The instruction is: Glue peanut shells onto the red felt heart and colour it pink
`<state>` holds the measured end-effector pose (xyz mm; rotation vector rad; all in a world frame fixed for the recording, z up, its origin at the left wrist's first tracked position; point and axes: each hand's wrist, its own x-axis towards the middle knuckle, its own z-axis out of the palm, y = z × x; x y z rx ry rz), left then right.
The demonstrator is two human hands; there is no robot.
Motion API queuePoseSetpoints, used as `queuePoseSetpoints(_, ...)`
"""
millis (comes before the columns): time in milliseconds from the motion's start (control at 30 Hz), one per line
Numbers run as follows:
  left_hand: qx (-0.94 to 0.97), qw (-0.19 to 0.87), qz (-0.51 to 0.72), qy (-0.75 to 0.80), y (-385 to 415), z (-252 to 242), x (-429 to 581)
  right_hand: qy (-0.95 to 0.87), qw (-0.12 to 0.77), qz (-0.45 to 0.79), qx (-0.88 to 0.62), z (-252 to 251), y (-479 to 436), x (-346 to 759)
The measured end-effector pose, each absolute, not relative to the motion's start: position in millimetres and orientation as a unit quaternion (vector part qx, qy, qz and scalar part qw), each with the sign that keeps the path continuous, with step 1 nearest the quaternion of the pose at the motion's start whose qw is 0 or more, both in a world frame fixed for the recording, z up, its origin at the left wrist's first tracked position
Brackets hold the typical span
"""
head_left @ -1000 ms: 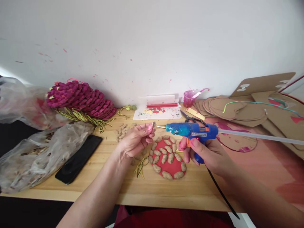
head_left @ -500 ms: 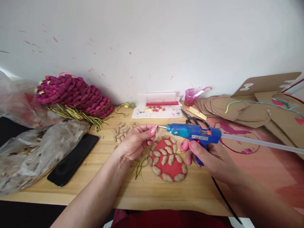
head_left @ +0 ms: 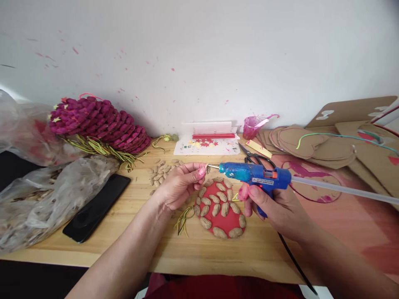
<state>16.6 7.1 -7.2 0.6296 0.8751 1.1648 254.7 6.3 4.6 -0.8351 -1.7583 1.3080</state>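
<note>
Brought nozzle (head_left: pixel 213 166) of glue gun (head_left: pixel 254 172) to peanut (head_left: pixel 208 170) since a second ago, seemingly touching, at eleven o'clock from the middle of red card (head_left: pixel 226 223), pinching peanut narrowly between thumb and fingertips of left hand (head_left: pixel 182 185) and gripping glue gun in curled fingers of right hand (head_left: pixel 276 207). Seem to be at the gluing step, with next move probably calling for drawing nozzle away and pressing peanut onto bare red. Aiming glue gun at nine o'clock, along a nearly level long axis from nine to three, but cannot tell peanut's own axis, mostly hidden by fingers.
</note>
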Motion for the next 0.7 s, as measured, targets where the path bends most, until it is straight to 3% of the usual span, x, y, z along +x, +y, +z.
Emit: queuePoseSetpoints(700, 0.285, 0.704, 0.525, 0.384, 6.5, -6.0, 18.5, -0.704, 0.381, 0.508, -0.318, 8.1, 6.7, 254.9)
